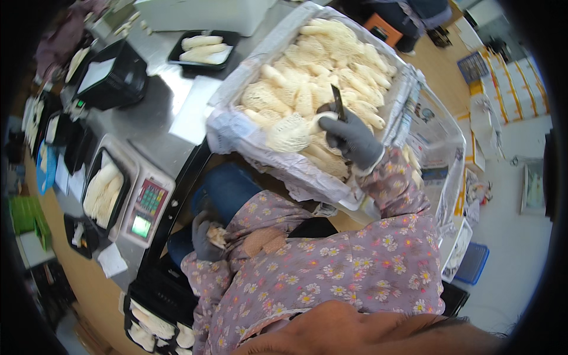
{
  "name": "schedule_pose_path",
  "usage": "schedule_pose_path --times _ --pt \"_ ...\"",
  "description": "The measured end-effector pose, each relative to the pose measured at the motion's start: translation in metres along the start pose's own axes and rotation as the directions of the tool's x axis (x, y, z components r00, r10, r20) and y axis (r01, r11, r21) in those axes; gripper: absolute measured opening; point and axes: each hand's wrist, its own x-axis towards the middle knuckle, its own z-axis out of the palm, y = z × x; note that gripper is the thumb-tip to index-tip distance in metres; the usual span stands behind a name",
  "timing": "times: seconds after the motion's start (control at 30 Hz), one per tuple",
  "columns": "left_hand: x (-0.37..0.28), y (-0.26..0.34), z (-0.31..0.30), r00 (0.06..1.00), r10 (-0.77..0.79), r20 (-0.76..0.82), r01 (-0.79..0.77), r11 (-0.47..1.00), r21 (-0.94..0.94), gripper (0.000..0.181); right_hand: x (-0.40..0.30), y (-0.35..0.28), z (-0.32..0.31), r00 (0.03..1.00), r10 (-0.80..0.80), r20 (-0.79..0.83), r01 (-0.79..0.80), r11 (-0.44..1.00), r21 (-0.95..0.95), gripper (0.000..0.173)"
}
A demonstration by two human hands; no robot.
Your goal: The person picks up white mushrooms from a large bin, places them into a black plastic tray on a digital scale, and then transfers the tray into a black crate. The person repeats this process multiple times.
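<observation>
My right hand (353, 137), in a grey glove, is over a paper-lined crate (230, 120) heaped with pale bamboo mushrooms (350, 57). It grips a small dark-bladed knife (338, 101) that points up. The same hand pinches the stalk of one bamboo mushroom (289, 133) whose netted skirt rests on the heap. Down by my lap, my gloved left hand (207, 239) is curled around pale, brownish scraps (217, 236). Their exact kind is hard to tell.
Left of me, a digital scale (148, 204) carries a black tray (125, 188) of mushrooms on the steel table (155, 115). Another filled black tray (204, 64) and stacked black trays (117, 75) stand farther back. A second paper-lined crate (443, 146) is at right. Behind it, a person (410, 20) is partly visible.
</observation>
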Motion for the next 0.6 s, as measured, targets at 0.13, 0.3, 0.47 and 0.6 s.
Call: schedule_pose_path --times 0.13,0.3,0.47,0.6 --pt "-0.01 0.023 0.067 0.976 -0.001 0.219 -0.054 0.967 0.248 0.03 -0.006 0.052 0.1 0.982 -0.14 0.129 0.122 0.983 0.141 0.037" --pt "-0.016 0.024 0.08 0.972 0.121 0.2 -0.049 0.943 -0.329 0.035 -0.029 0.117 0.186 0.898 -0.299 0.323 0.349 0.931 -0.108 0.039" --pt "-0.04 0.032 0.05 0.961 0.241 0.138 -0.155 0.879 -0.451 0.037 -0.05 0.11 0.218 0.854 -0.208 0.476 0.392 0.86 -0.326 0.042" --pt "-0.04 0.023 0.022 0.948 0.302 0.104 -0.238 0.885 -0.399 0.032 -0.055 0.122 0.225 0.818 -0.239 0.523 0.453 0.828 -0.33 0.039"
